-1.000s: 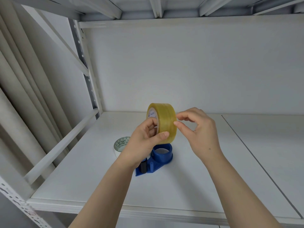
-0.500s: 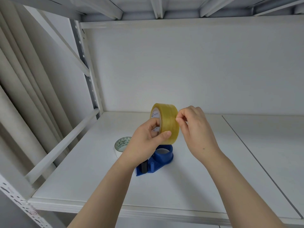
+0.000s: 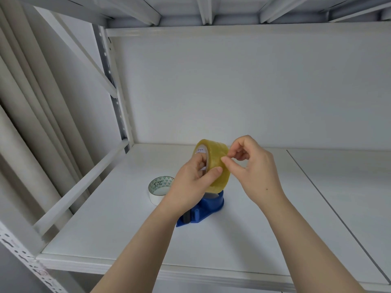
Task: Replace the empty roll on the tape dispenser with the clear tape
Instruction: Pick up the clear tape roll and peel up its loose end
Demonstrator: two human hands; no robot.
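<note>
My left hand [image 3: 190, 182] holds the yellowish clear tape roll [image 3: 216, 161] upright in the air, thumb on its outer band and fingers through the core. The fingertips of my right hand [image 3: 254, 166] pinch at the right side of the roll's outer surface. Below the roll, the blue tape dispenser [image 3: 206, 208] lies on the white shelf [image 3: 118, 229], partly hidden by my left hand. The empty roll [image 3: 159, 188], white with a green triangle pattern inside, lies on the shelf left of the dispenser.
A white upright post [image 3: 115, 89] and a diagonal brace stand at the left of the shelf bay. A low side rail [image 3: 80, 187] runs along the shelf's left edge. A seam [image 3: 330, 208] divides the shelf board at the right. Another shelf is overhead.
The tape roll has tilted and shifted slightly right in my left hand. My right fingers have closed in onto the roll's outer band and now pinch at it.
</note>
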